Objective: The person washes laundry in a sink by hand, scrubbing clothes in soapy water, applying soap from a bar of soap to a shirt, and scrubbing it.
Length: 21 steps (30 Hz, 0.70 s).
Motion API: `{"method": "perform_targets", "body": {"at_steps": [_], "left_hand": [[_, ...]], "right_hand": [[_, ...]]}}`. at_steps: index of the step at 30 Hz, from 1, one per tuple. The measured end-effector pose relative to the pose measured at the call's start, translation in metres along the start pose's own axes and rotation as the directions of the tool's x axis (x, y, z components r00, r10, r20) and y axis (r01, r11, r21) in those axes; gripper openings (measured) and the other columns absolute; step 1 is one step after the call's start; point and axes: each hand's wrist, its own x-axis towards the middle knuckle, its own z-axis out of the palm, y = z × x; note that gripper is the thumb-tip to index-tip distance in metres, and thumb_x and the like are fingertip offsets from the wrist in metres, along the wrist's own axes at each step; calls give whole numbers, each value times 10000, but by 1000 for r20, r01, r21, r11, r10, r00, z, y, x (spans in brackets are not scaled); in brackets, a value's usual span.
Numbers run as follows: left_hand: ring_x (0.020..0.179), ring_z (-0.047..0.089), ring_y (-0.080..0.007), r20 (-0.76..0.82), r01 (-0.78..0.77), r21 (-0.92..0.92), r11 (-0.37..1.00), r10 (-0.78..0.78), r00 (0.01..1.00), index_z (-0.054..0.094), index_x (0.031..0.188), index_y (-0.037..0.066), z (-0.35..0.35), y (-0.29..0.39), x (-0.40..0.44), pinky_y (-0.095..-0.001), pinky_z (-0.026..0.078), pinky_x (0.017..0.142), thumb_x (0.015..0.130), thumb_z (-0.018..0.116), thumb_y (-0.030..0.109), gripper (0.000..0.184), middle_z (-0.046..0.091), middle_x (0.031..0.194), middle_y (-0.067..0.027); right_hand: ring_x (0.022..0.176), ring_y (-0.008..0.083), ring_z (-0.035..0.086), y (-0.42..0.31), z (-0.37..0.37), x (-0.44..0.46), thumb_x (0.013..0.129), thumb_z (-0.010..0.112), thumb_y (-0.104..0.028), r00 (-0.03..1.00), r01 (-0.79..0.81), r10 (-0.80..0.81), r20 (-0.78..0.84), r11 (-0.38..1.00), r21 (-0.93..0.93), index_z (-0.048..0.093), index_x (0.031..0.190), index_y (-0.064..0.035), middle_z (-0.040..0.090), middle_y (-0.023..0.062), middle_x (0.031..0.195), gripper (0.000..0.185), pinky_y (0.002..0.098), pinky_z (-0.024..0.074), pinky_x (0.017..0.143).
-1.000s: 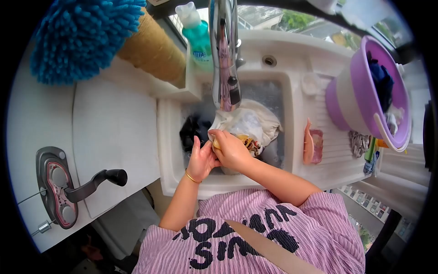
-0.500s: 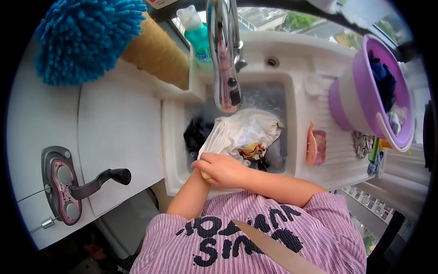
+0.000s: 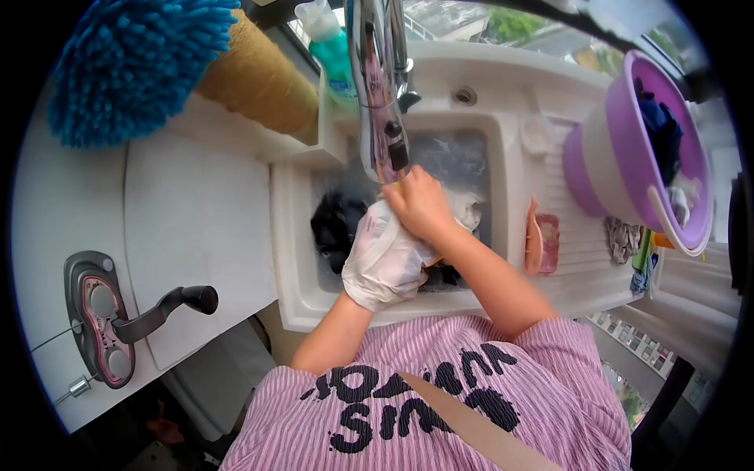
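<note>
Below right hand [image 3: 422, 206] and left hand, a white sink [image 3: 500, 157] with greyish water. Well off to the right of both hands, a purple-and-white bucket [image 3: 609, 161] with dark and pale cloth inside. Straight ahead of right hand, a chrome tap [image 3: 372, 78], spout close to the fingers. Around left hand, down to the wrist, a white cloth [image 3: 381, 259], draped over the water. Cannot tell left hand's openness or grip through the fabric. Against the far part of the white cloth, right hand, palm down, fingers partly curled; cannot tell of anything held beneath. Just left of left hand, in the water, a black cloth [image 3: 334, 224]. Right of right hand, beyond the sink basin, a small pink dish [image 3: 546, 243].
</note>
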Motion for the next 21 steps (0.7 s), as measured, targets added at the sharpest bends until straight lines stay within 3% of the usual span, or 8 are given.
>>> {"method": "perform_targets", "body": {"at_steps": [1, 3, 4, 6, 13, 18, 19, 21], "left_hand": [[1369, 454, -231, -21, 92, -670, 736, -143, 989, 386, 1481, 75, 7, 1, -4, -341, 317, 1163, 1007, 496, 253, 518, 515, 1441, -88], [1339, 486, -206, 55, 75, -995, 70, -257, 965, 405, 1458, 50, 3, 5, -4, -331, 339, 1147, 1001, 526, 224, 503, 556, 1396, -73], [1342, 487, -197, 26, 94, -854, 511, -138, 990, 414, 1454, 45, -14, 7, -2, -327, 344, 1146, 970, 575, 221, 539, 553, 1405, -74], [1335, 493, -189, 12, 16, -653, 757, -11, 1000, 431, 1456, 61, -30, 14, 1, -321, 346, 1149, 864, 664, 199, 651, 556, 1409, -57], [1338, 482, -238, -18, 71, -671, 738, -113, 993, 545, 1396, 97, -22, 8, 1, -337, 347, 1158, 671, 797, 167, 771, 595, 1358, -33], [1123, 634, -198, 207, 153, -969, -192, -307, 929, 595, 1280, 53, -25, 16, 13, -325, 512, 1001, 881, 741, 124, 431, 624, 1286, -94], [1123, 634, -198, 207, 153, -970, -189, -312, 927, 595, 1280, 53, -26, 16, 12, -325, 512, 1001, 881, 741, 124, 431, 624, 1286, -94], [1060, 654, -170, -123, 6, -838, 545, -200, 972, 588, 1260, 26, -27, 17, 12, -306, 536, 946, 945, 694, 124, 347, 651, 1228, -89]], "right_hand": [[1168, 338, 599, 12, -3, 2, 949, 610, -371, 990, -133, 123, 63, 974, 182, 589, 1248, -100, 618, 181, 1210, 404, 484, 443, 1019], [1065, 286, 648, 32, -12, 4, 985, 586, -334, 977, -196, 169, 131, 951, 240, 551, 1283, -95, 631, 165, 1176, 384, 404, 512, 895], [1016, 245, 658, 38, -23, 0, 1000, 576, -311, 936, -351, 296, 189, 821, 451, 542, 1287, -97, 635, 145, 1163, 360, 379, 518, 866], [892, 150, 665, 47, -59, -17, 1033, 539, -231, 849, -491, 457, 267, 491, 720, 517, 1299, -96, 649, 85, 1093, 299, 298, 521, 792], [938, 191, 697, 77, -202, -102, 1070, 510, -281, 879, -350, 470, 78, 526, 775, 501, 1317, -65, 689, 120, 1117, 328, 292, 543, 815], [947, 186, 686, 128, -194, -134, 1059, 517, -232, 803, -475, 590, 81, 552, 685, 544, 1272, -44, 686, 112, 1103, 286, 330, 552, 828], [947, 186, 686, 139, -191, -136, 1059, 517, -232, 805, -475, 587, 86, 550, 687, 544, 1272, -44, 686, 112, 1103, 286, 330, 552, 828], [946, 177, 676, 156, -186, -140, 1032, 527, -174, 816, -444, 544, -195, 806, 392, 620, 1159, -22, 697, 87, 1053, 219, 338, 540, 804]]}}
